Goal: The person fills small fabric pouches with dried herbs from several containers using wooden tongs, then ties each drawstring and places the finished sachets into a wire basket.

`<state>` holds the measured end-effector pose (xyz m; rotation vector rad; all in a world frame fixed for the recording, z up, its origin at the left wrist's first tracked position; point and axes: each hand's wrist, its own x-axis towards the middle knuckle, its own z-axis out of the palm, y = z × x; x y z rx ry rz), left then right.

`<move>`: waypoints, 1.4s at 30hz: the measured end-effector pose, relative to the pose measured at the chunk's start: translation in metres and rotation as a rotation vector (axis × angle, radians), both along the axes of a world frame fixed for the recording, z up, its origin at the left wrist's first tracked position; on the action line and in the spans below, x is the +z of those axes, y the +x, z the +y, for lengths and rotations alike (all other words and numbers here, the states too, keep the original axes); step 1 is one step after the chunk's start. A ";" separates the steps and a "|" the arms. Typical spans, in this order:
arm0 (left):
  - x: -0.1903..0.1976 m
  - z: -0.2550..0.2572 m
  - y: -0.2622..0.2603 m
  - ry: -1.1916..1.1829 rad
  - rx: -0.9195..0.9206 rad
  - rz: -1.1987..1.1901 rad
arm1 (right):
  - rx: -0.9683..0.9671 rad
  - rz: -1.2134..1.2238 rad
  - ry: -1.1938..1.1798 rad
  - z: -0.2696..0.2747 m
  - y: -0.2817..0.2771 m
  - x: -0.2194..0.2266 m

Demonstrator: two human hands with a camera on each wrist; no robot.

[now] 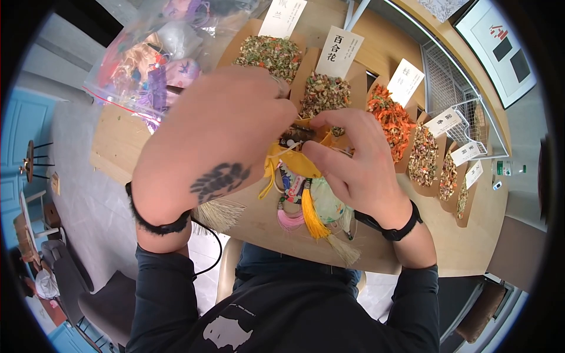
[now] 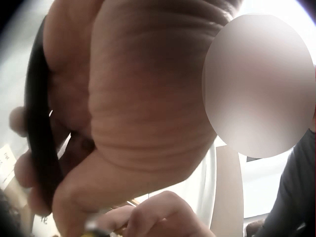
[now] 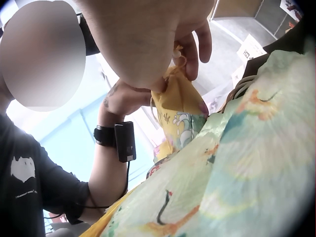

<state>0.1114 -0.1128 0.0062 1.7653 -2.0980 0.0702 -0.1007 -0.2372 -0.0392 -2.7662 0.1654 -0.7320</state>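
In the head view the left hand (image 1: 229, 123) is above the opening of a yellow drawstring pouch (image 1: 301, 165), its fingertips mostly hidden. It grips a long dark tool (image 1: 175, 90), which crosses the fingers of the left hand (image 2: 148, 98) in the left wrist view. The right hand (image 1: 362, 162) pinches the pouch's upper edge between thumb and fingers. The right wrist view shows the patterned lower part of the pouch (image 3: 180, 106) below the right hand (image 3: 143, 39). What the pouch contains is hidden.
Brown trays of dried herbs (image 1: 268, 56), orange petals (image 1: 391, 123) and other dried plants stand behind the hands with labels. A clear bag of coloured items (image 1: 170, 59) lies back left. Near the front edge are a pale green pouch (image 1: 323, 200) and tassels (image 1: 313, 217).
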 end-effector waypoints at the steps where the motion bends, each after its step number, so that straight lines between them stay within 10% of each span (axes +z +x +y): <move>1: 0.009 0.003 0.001 0.012 0.035 -0.024 | 0.003 -0.001 0.002 0.000 0.000 0.000; 11: 0.008 -0.001 0.044 0.186 0.164 0.288 | 0.015 -0.024 0.010 0.000 -0.001 0.004; 21: -0.040 -0.042 0.059 0.120 0.379 -0.015 | 0.019 -0.176 0.120 0.004 -0.037 0.031; 30: 0.028 -0.024 -0.041 0.181 -0.221 0.538 | -0.020 -0.271 0.165 0.009 -0.116 0.034; 42: 0.001 -0.045 -0.149 0.061 -0.514 0.460 | -0.338 -0.359 0.427 0.034 -0.228 0.000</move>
